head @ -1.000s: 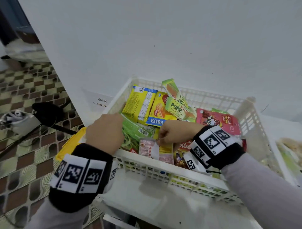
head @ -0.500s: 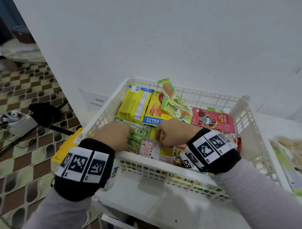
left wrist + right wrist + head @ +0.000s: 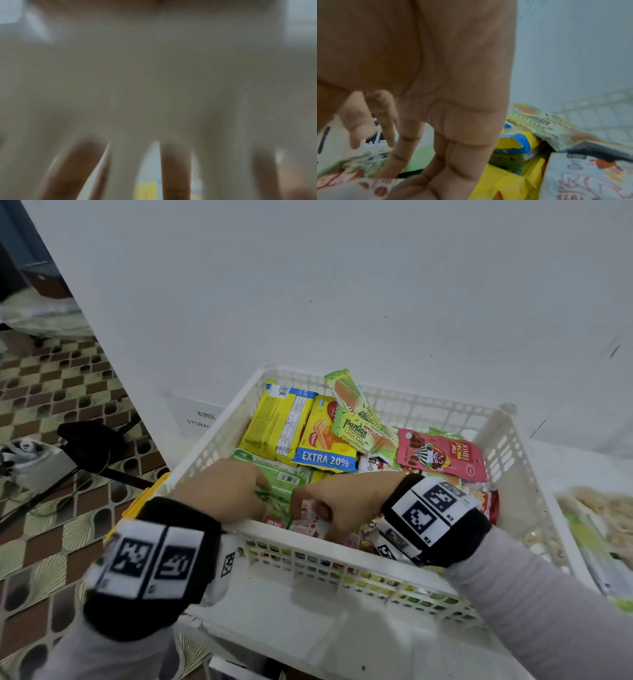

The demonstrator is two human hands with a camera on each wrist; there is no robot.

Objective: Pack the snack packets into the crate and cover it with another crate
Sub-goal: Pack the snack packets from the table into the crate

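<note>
Both hands have sunk deeper into the white crate [image 3: 346,559] than half a second ago, so packing looks like settling and tidying now; no covering crate shows. The right hand [image 3: 337,501] has its grip clamped on a small pink-and-white packet [image 3: 306,517] at the crate's 6 o'clock wall. The left hand [image 3: 219,491], at 7 o'clock, presses the green packet [image 3: 284,484] down, fingers seemingly spread apart.

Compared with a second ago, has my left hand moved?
Yes. The left hand has slid rightward, off the crate's left wall and further onto the green packet, toward its barcode.
</note>
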